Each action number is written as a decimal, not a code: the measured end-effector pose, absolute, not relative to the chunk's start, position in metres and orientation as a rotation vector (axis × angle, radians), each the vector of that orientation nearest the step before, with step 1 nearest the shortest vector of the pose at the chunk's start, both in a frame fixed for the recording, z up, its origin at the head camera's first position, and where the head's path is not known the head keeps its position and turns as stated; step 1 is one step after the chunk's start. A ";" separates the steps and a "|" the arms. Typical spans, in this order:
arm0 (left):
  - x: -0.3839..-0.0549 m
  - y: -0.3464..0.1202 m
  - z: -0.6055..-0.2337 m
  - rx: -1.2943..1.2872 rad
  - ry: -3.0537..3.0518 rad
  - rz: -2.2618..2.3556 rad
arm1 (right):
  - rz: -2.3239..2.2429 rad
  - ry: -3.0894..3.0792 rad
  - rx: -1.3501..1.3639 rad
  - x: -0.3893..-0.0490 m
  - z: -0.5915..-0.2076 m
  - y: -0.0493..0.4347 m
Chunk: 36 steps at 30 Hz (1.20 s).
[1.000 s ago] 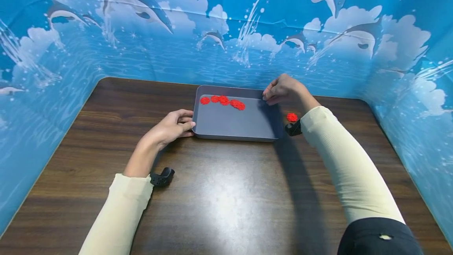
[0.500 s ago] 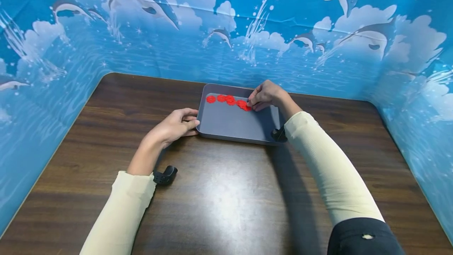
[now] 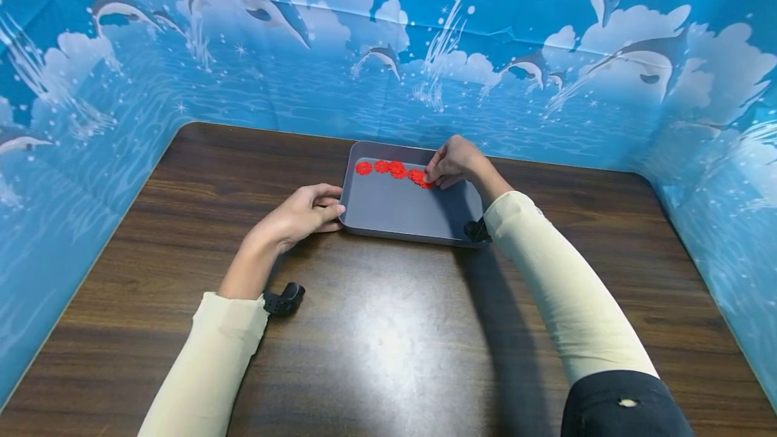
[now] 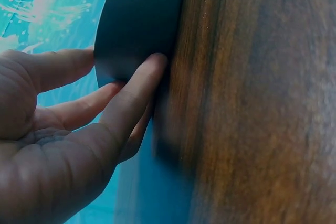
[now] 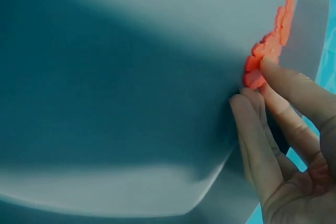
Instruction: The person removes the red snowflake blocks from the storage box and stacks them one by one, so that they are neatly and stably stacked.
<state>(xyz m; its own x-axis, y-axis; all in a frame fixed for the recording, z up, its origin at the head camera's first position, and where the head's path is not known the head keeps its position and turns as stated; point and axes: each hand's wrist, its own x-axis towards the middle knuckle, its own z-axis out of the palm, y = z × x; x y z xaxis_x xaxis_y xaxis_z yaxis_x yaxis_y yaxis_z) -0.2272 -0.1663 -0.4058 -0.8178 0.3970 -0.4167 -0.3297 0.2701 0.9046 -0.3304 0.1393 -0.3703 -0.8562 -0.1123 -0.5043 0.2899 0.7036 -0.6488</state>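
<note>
A shallow grey tray (image 3: 407, 214) lies on the table. Red flower-edged discs (image 3: 397, 170), several of them and partly overlapping, form a row along the tray's far side. My right hand (image 3: 454, 162) is at the right end of that row. Its thumb and fingers pinch a red disc (image 5: 254, 78) there, as the right wrist view shows; the fingertips cover part of it. At the tray's left side, my left hand (image 3: 306, 213) rests its fingertips against the outer wall (image 4: 139, 24). Those fingers are fairly straight and do not wrap round the rim.
The dark wood table (image 3: 291, 369) extends around the tray. A blue curtain (image 3: 291, 86) printed with dolphins rises behind and on both sides. Black wrist straps (image 3: 285, 299) sit at the cuffs, and my right sleeve (image 3: 546, 268) covers part of the table.
My right hand has moved left from the tray's far right corner to the row of discs. A loose red disc right of the tray is now out of sight where the sleeve lies.
</note>
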 end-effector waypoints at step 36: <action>-0.226 -0.165 -0.404 0.039 1.953 1.596 | -1.215 2.404 0.230 -0.323 -0.354 0.179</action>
<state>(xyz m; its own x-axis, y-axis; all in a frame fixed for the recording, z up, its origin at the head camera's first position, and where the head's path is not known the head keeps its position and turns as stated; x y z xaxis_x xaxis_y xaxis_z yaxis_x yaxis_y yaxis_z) -0.2262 -0.1652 -0.4038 -0.8139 0.3892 -0.4314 -0.3453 0.2732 0.8978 -0.3229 0.1789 -0.3540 -0.8919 -0.0467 -0.4498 0.3345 0.6011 -0.7258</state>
